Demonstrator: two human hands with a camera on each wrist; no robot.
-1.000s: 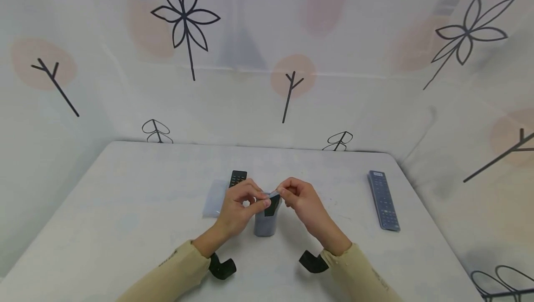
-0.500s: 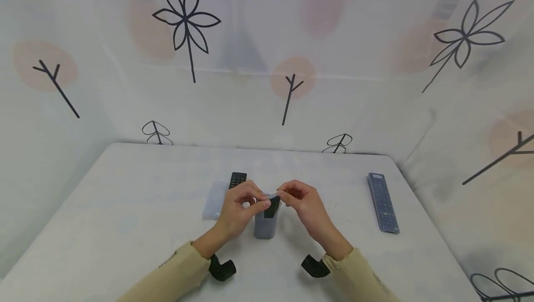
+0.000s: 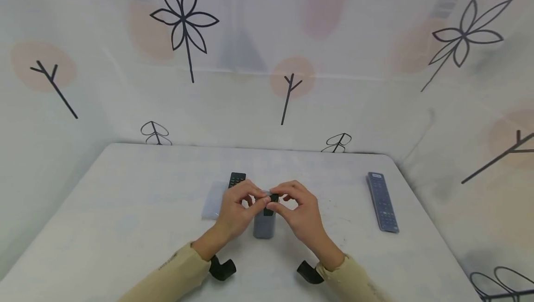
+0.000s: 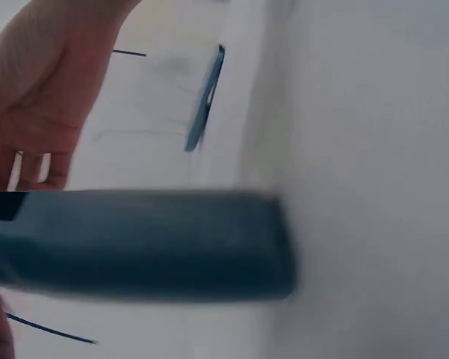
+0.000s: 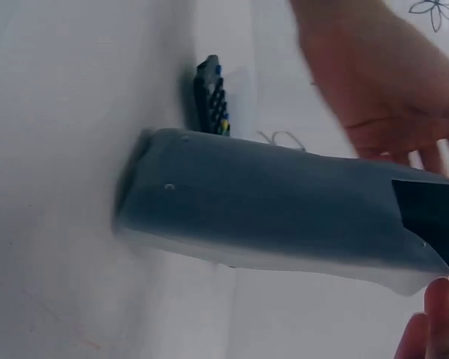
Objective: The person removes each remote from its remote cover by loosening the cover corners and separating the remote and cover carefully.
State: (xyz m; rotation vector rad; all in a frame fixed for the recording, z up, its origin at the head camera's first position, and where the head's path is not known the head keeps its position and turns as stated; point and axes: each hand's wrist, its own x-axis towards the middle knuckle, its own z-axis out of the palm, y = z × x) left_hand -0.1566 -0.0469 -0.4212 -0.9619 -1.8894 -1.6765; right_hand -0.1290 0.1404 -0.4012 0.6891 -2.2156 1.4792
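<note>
Both hands meet at the upper end of a dark remote control (image 3: 268, 211), which stands on end in a translucent bluish plastic sleeve (image 3: 264, 228). My left hand (image 3: 235, 207) pinches the top left of the sleeve between thumb and fingers. At the top right, my right hand (image 3: 303, 207) pinches it too, fingertips almost meeting the left ones. In the right wrist view the remote's black surface (image 5: 437, 217) shows past the sleeve's uneven edge, and the sleeve's lower end is close to the table. The fingertips partly hide the sleeve's mouth.
Behind the left hand lies a black remote (image 3: 238, 179) with a flat translucent sleeve (image 3: 212, 200) beside it. Another remote, covered in bluish plastic (image 3: 383, 202), lies on the right of the white table (image 3: 146, 190). A patterned cloth (image 3: 246, 98) hangs behind.
My right hand has shifted left, its fingers and thumb now further over the top of the sleeve and nearer the left fingers. The left hand keeps its pinch in about the same place.
</note>
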